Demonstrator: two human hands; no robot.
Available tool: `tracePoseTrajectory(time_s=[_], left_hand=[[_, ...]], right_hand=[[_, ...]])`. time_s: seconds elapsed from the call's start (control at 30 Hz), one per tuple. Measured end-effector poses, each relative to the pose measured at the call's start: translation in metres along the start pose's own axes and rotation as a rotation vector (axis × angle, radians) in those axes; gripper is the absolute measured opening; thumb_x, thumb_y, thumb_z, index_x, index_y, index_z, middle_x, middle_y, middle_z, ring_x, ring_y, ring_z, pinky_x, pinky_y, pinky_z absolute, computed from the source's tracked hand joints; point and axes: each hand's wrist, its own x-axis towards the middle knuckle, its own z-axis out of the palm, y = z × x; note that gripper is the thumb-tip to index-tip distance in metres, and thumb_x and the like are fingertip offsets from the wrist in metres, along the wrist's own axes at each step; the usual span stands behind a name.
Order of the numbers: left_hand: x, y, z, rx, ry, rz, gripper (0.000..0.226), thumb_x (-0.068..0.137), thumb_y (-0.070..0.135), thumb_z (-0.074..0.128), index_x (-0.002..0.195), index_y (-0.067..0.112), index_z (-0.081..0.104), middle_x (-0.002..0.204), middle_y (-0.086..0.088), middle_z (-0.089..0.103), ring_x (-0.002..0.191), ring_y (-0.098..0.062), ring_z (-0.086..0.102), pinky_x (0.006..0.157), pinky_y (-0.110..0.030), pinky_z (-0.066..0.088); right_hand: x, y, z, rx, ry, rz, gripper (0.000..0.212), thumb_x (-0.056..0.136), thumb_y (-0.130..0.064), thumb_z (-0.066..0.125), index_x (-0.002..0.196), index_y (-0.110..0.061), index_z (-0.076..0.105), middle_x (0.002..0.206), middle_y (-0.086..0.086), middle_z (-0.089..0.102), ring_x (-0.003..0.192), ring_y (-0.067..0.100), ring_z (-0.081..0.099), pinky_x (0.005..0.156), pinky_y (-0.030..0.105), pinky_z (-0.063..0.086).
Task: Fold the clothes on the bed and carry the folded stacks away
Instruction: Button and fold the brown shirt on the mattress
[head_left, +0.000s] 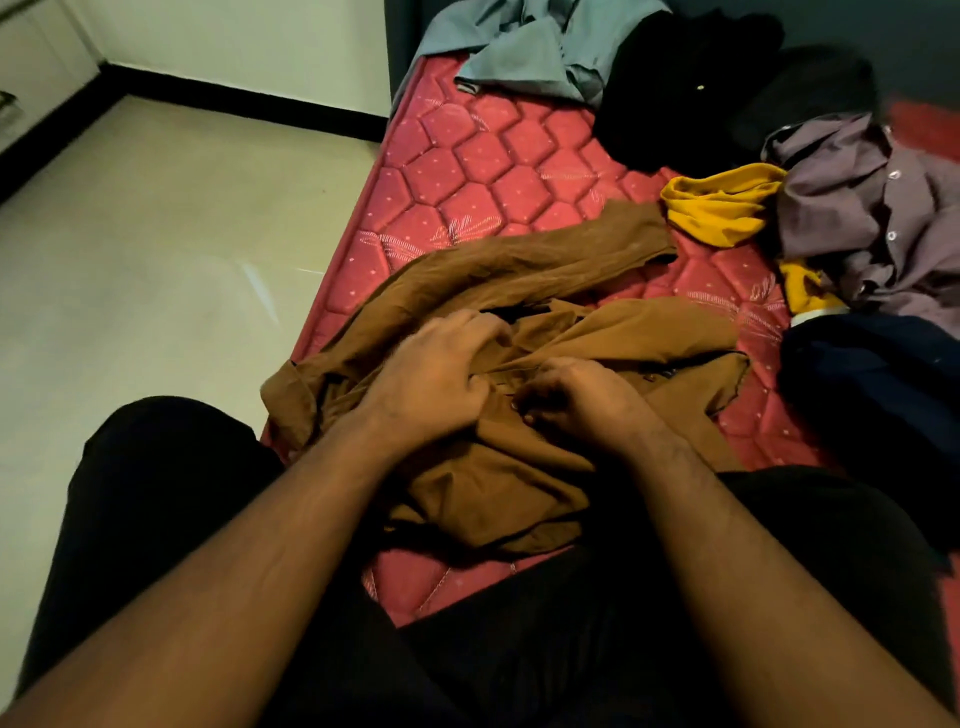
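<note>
Bare forearms; seemingly black trousers (171, 467).

Brown shirt (519, 467) at 6 o'clock: matt woven cloth, creased. Mattress (467, 171): quilted red fabric, slight sheen. Floor (156, 260) at 9 o'clock: glossy tile. Purple shirt (872, 208) at 3 o'clock: matt cloth, buttons probably plastic.

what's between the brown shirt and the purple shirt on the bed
In the head view, a yellow garment lies between the brown shirt and the purple shirt, on the red mattress.
</note>
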Motion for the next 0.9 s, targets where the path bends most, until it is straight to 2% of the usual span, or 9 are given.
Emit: tracePoseTrajectory(time_s=[0.1, 0.2, 0.27, 0.4, 0.5, 0.57, 0.67, 0.8, 0.9], left_hand=[[0.013, -0.005, 0.019, 0.103, -0.1, -0.022, 0.038, 0.082, 0.015, 0.059, 0.119, 0.018, 0.06, 0.113, -0.003, 0.057, 0.108, -0.026, 0.054, 0.093, -0.044, 0.048], [0.008, -0.02, 0.032, 0.104, -0.166, -0.131, 0.038, 0.085, 0.021, 0.068, 0.121, 0.021, 0.058, 0.116, -0.001, 0.057, 0.107, -0.022, 0.056, 0.091, -0.041, 0.051], [0.006, -0.024, 0.035, 0.05, -0.124, -0.169, 0.036, 0.087, 0.025, 0.068, 0.121, 0.019, 0.059, 0.115, -0.001, 0.058, 0.105, -0.019, 0.057, 0.089, -0.037, 0.051], [0.004, -0.029, 0.039, 0.013, 0.106, -0.131, 0.018, 0.093, 0.024, 0.062, 0.108, 0.014, 0.064, 0.103, -0.002, 0.062, 0.096, -0.021, 0.059, 0.081, -0.04, 0.051], [0.002, -0.03, 0.039, -0.178, 0.231, -0.106, 0.027, 0.093, 0.016, 0.062, 0.119, 0.019, 0.062, 0.112, -0.001, 0.066, 0.103, -0.017, 0.062, 0.088, -0.033, 0.051], [0.002, -0.031, 0.036, -0.211, 0.158, -0.042, 0.041, 0.089, 0.019, 0.067, 0.128, 0.023, 0.054, 0.122, 0.001, 0.058, 0.107, -0.016, 0.059, 0.088, -0.034, 0.052], [0.0, -0.033, 0.036, 0.008, 0.002, -0.004, 0.053, 0.081, 0.027, 0.075, 0.128, 0.028, 0.049, 0.123, 0.002, 0.043, 0.106, -0.019, 0.055, 0.079, -0.039, 0.055], [-0.003, -0.034, 0.039, 0.083, 0.173, -0.021, 0.026, 0.087, 0.023, 0.069, 0.112, 0.021, 0.064, 0.109, -0.001, 0.049, 0.096, -0.021, 0.056, 0.073, -0.04, 0.054], [0.002, -0.03, 0.041, -0.156, 0.28, -0.115, 0.011, 0.09, 0.019, 0.065, 0.099, 0.016, 0.071, 0.097, 0.002, 0.063, 0.091, -0.015, 0.061, 0.078, -0.033, 0.052]], right_hand=[[-0.003, -0.003, 0.001, -0.059, 0.012, 0.029, 0.026, 0.083, -0.037, 0.067, 0.108, -0.039, 0.069, 0.104, -0.008, 0.051, 0.1, 0.019, 0.058, 0.081, 0.029, 0.047], [-0.005, -0.008, 0.003, -0.12, 0.011, 0.051, 0.021, 0.088, -0.039, 0.06, 0.108, -0.039, 0.068, 0.095, -0.012, 0.038, 0.096, 0.017, 0.055, 0.072, 0.024, 0.035], [-0.004, -0.011, 0.004, -0.133, 0.051, 0.027, 0.018, 0.09, -0.037, 0.059, 0.104, -0.035, 0.07, 0.095, -0.01, 0.041, 0.098, 0.019, 0.053, 0.072, 0.026, 0.034], [-0.001, -0.012, 0.003, -0.225, 0.095, -0.038, 0.022, 0.091, -0.041, 0.056, 0.108, -0.033, 0.068, 0.116, -0.005, 0.051, 0.108, 0.021, 0.045, 0.081, 0.035, 0.033], [-0.004, -0.013, 0.006, -0.267, 0.067, -0.059, 0.025, 0.09, -0.048, 0.056, 0.112, -0.039, 0.064, 0.117, -0.007, 0.05, 0.109, 0.02, 0.042, 0.082, 0.036, 0.029], [-0.004, -0.015, 0.011, -0.338, 0.085, -0.058, 0.025, 0.091, -0.048, 0.054, 0.113, -0.04, 0.063, 0.115, -0.006, 0.048, 0.107, 0.021, 0.041, 0.078, 0.035, 0.023], [-0.001, -0.016, 0.019, -0.395, 0.157, -0.092, 0.022, 0.092, -0.042, 0.053, 0.107, -0.035, 0.067, 0.109, -0.003, 0.052, 0.101, 0.024, 0.044, 0.074, 0.034, 0.02], [-0.001, -0.008, 0.026, -0.395, 0.259, -0.154, 0.017, 0.088, -0.038, 0.061, 0.1, -0.031, 0.071, 0.101, -0.002, 0.059, 0.094, 0.025, 0.052, 0.071, 0.034, 0.023], [-0.001, -0.006, 0.023, -0.092, 0.352, -0.169, 0.025, 0.088, -0.034, 0.055, 0.102, -0.021, 0.072, 0.097, 0.0, 0.067, 0.089, 0.023, 0.061, 0.071, 0.03, 0.037]])
